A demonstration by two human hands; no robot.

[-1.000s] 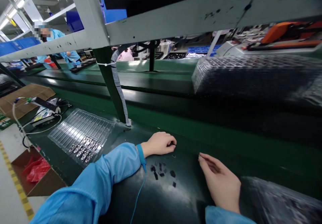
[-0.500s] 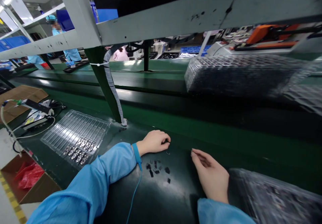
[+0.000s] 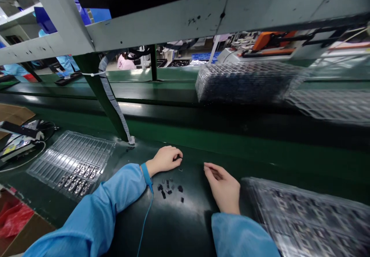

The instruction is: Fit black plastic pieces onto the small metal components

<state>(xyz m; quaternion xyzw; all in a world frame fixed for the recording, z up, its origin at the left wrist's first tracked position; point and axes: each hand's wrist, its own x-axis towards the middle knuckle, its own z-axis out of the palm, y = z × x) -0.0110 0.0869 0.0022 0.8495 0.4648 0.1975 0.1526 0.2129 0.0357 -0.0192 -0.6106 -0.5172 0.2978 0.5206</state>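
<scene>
My left hand point(image 3: 164, 159), with a blue wrist strap point(image 3: 146, 174) and cord, rests on the dark green bench with its fingers curled and thumb close to the index finger. What it holds, if anything, I cannot make out. Just below it lie several small black pieces point(image 3: 168, 191), scattered flat. Further right, my right hand point(image 3: 224, 189) has thumb and fingertips pinched together; anything between them is too small to tell. Beside that hand is a clear plastic tray point(image 3: 306, 214) of small metallic parts, blurred. Left of my left arm lies another clear tray point(image 3: 72, 149), partly filled with small metal parts point(image 3: 79, 178).
A tall stack of clear trays point(image 3: 243, 81) stands beyond the hands on the right. A green post point(image 3: 105, 99) with a wrapped cable rises from the bench. A grey beam point(image 3: 162, 22) crosses overhead. At lower left is a box with a red bag point(image 3: 14, 218).
The view has turned to the right, so the bench and trays sit further left, and more of the right tray shows. Both hands keep nearly the same pose.
</scene>
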